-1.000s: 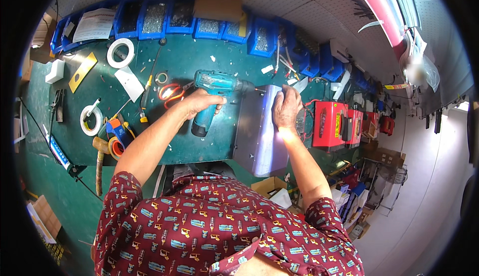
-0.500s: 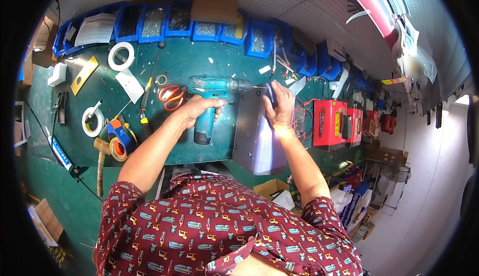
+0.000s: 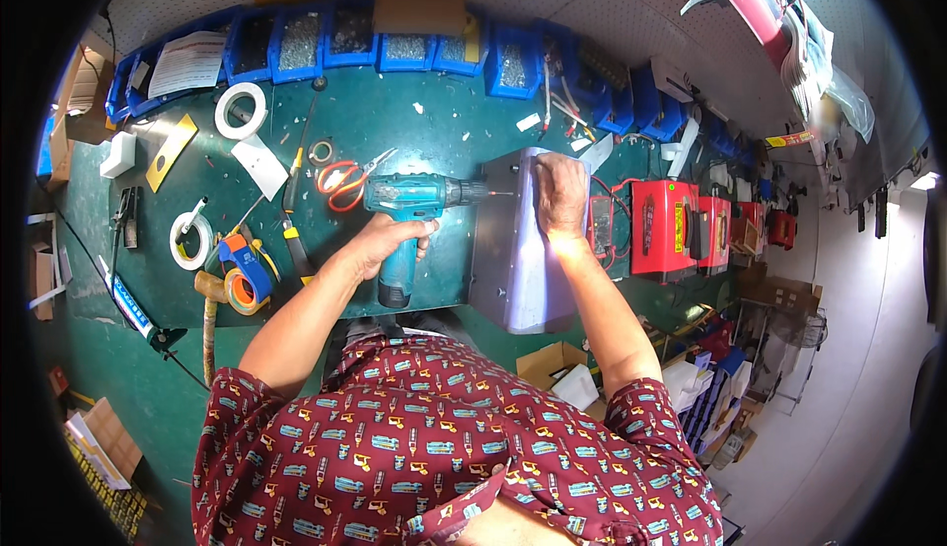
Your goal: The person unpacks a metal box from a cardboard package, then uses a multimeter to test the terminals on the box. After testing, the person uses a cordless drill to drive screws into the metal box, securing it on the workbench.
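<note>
Plainly, in the head view, the left hand (image 3: pixel 388 243) has its fingers clamped round the handle of a teal-and-black plastic cordless drill (image 3: pixel 406 194), scuffed along its rounded body. Its slim bit points right, overlapping the dark, smooth face of a grey sheet-metal box (image 3: pixel 501 250) at the front edge of the matte green worktop (image 3: pixel 444 137); whether the tip touches the metal cannot be told. Along the box's right side, a glossy strip catches bright light. The right hand (image 3: pixel 562 196) rests on that side near the far end, fingers close together and bent over it; how firmly they press cannot be told. Left of the drill lie orange-handled steel scissors (image 3: pixel 340 191); right of the box stands a boxy red case (image 3: pixel 659 235).
</note>
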